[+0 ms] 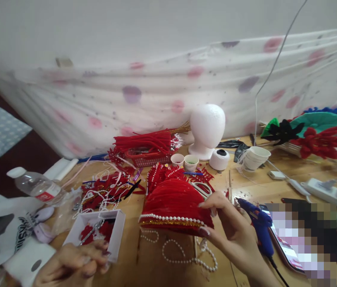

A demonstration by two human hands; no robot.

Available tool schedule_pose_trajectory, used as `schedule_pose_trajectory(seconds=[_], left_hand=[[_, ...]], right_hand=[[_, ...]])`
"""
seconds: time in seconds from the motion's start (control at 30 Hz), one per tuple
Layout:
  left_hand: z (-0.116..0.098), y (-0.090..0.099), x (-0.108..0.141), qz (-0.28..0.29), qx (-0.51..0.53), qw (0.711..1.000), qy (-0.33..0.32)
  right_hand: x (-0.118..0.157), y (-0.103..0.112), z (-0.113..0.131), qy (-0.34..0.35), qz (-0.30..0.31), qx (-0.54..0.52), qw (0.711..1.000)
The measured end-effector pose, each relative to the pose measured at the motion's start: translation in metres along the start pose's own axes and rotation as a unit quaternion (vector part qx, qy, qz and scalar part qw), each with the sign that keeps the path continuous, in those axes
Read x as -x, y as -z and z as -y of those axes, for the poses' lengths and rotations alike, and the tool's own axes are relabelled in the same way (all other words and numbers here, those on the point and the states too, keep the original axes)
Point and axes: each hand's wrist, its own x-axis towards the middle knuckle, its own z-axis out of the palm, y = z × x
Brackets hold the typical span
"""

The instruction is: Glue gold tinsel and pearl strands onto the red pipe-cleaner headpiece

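Note:
A red fuzzy half-dome piece point(171, 199), edged with a row of white pearls and a gold band, stands over the middle of the table. My right hand point(234, 235) pinches its right edge between thumb and fingers. My left hand point(75, 259) is closed, fingertips pressed together, in front of a white box point(116, 239); what it may hold is too small to make out. Inside that box lie red pieces and silvery trim. Loose pearl strings point(173, 259) rest on the wood below the red piece. Scissors point(202, 188) show their handles behind it.
A blue glue gun point(259, 225) and a phone point(285, 243) lie to the right. At the back stand a white foam head point(208, 127), a thread spool point(219, 160), small cups point(191, 162) and a red basket point(150, 160) of stems. A plastic bottle point(37, 185) lies left.

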Motion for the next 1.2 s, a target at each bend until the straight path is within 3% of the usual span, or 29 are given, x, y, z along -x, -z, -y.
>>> schedule_pose_trajectory(seconds=[0.1,0.2,0.27,0.37,0.53,0.63,0.7,0.9,1.07,1.2], left_hand=[[0.007,-0.026,0.008,-0.046,0.045,0.993,0.094],[0.013,-0.051,0.012,-0.068,0.087,0.984,0.143],[0.014,-0.055,0.007,-0.06,0.095,0.984,0.139],[0.005,-0.042,-0.008,-0.023,0.068,0.99,0.124],[-0.009,-0.011,-0.042,0.008,-0.013,0.997,0.08],[0.001,-0.004,-0.064,-0.016,-0.045,0.997,0.06],[0.013,-0.004,-0.08,0.001,-0.057,0.995,0.076],[0.03,-0.024,-0.124,0.074,-0.066,0.981,0.165],[0.025,-0.053,-0.165,0.117,-0.113,0.978,0.129],[0.045,-0.065,-0.209,0.156,-0.181,0.961,0.137]], right_hand=[[0.002,0.01,-0.008,-0.041,-0.042,0.014,0.998],[0.011,0.018,-0.019,-0.109,-0.003,0.007,0.994],[0.018,0.019,-0.026,-0.141,0.048,-0.013,0.989],[0.029,0.016,-0.036,-0.147,0.079,-0.008,0.986],[0.049,0.008,-0.051,-0.13,0.051,0.047,0.989],[0.063,0.003,-0.057,-0.116,0.032,0.058,0.991],[0.072,-0.004,-0.059,-0.098,0.011,0.053,0.994],[0.094,-0.032,-0.079,-0.072,-0.077,0.034,0.994],[0.104,-0.047,-0.106,0.003,-0.15,0.049,0.988],[0.109,-0.054,-0.123,0.001,-0.176,0.095,0.98]])
